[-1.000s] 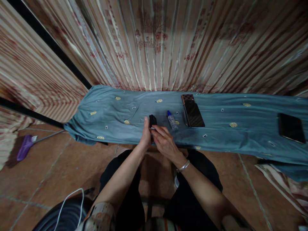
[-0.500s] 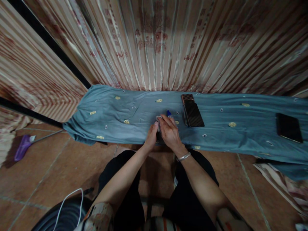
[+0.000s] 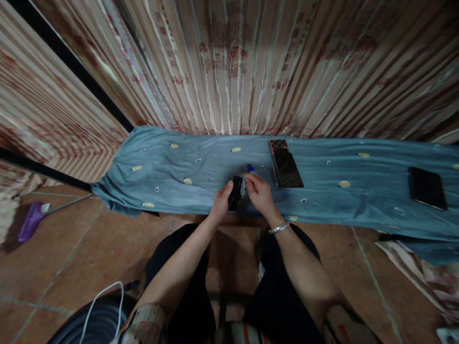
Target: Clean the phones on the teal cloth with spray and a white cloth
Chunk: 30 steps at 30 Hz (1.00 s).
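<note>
My left hand (image 3: 221, 202) is closed around a small black device (image 3: 234, 194), possibly a phone, held upright just above the near edge of the cloth. Close on its right, my right hand (image 3: 260, 193) pinches a crumpled pale grey wipe or cloth (image 3: 244, 187) at the device's side. Just beyond the right fingers a blue cap (image 3: 250, 168) shows; whatever it belongs to is mostly hidden behind the hand. To the right lies a dark phone-like slab (image 3: 289, 171), resting on other flat items beside a brown checkered case (image 3: 278, 144).
A blue-green patterned cloth (image 3: 208, 165) covers the long narrow surface. Another dark flat device (image 3: 427, 188) lies far right. Striped curtains (image 3: 229, 71) hang behind. On the floor are a purple broom (image 3: 31, 220) and a black round object with a white cable (image 3: 102, 306).
My right hand has moved off the front of the black device to its right side, so the device's dark face now shows. The wipe has come into view between the hands.
</note>
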Each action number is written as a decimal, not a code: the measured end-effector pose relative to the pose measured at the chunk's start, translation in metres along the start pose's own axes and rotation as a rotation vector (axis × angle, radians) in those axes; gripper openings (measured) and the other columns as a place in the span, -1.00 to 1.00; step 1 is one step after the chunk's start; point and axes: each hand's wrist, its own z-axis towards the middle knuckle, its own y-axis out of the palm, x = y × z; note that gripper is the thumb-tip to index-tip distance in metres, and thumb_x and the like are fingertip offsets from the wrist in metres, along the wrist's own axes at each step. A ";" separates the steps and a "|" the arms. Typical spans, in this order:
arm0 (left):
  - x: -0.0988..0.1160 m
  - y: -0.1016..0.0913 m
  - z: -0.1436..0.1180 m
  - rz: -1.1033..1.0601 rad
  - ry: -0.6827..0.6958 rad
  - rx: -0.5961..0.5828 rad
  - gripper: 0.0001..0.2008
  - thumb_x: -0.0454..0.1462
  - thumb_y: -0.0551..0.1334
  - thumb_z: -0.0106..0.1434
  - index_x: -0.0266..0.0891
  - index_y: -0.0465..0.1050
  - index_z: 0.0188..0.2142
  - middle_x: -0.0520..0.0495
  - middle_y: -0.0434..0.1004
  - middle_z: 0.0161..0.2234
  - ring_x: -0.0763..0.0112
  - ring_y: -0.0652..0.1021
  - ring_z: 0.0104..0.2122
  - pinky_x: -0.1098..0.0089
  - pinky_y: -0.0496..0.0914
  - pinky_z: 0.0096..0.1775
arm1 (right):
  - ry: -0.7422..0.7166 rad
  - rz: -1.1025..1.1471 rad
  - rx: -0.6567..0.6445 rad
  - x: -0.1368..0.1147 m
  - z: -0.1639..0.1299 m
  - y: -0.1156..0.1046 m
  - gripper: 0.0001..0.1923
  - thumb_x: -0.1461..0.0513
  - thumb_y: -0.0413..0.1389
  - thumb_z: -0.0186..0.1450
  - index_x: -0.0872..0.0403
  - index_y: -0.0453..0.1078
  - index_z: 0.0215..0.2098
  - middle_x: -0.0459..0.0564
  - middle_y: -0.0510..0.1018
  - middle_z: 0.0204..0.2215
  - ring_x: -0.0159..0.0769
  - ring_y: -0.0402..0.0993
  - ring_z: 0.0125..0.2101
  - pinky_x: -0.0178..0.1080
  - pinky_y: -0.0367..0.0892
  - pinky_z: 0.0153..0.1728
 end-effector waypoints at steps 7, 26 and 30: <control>0.010 0.004 -0.001 -0.249 -0.113 -0.047 -0.69 -0.09 0.28 0.20 -0.35 0.51 -0.38 0.01 0.50 -0.56 0.52 0.44 -0.62 0.45 0.39 -0.45 | 0.204 0.277 0.075 0.001 -0.002 0.011 -0.67 0.13 -0.01 0.31 0.06 0.55 -0.19 -0.03 0.63 -0.40 -0.22 0.51 -0.37 -0.22 0.38 -0.30; 0.022 -0.005 0.017 -0.576 -0.221 0.028 -0.60 -0.14 0.04 0.38 -0.33 0.52 -0.40 -0.09 0.57 -0.51 0.37 0.58 -0.45 0.37 0.46 -0.19 | 0.278 0.420 0.051 -0.016 -0.012 0.028 -0.69 0.08 0.07 0.27 0.02 0.59 -0.21 -0.13 0.59 -0.51 -0.33 0.44 -0.50 -0.30 0.35 -0.44; 0.028 -0.008 0.022 -0.597 -0.212 0.059 -0.55 -0.09 -0.02 0.40 -0.31 0.52 -0.37 -0.10 0.57 -0.52 0.33 0.60 -0.40 0.33 0.46 -0.16 | 0.260 0.402 -0.022 -0.022 -0.018 0.030 -0.67 0.11 0.05 0.29 0.06 0.58 -0.14 -0.12 0.60 -0.49 -0.36 0.45 -0.52 -0.32 0.34 -0.47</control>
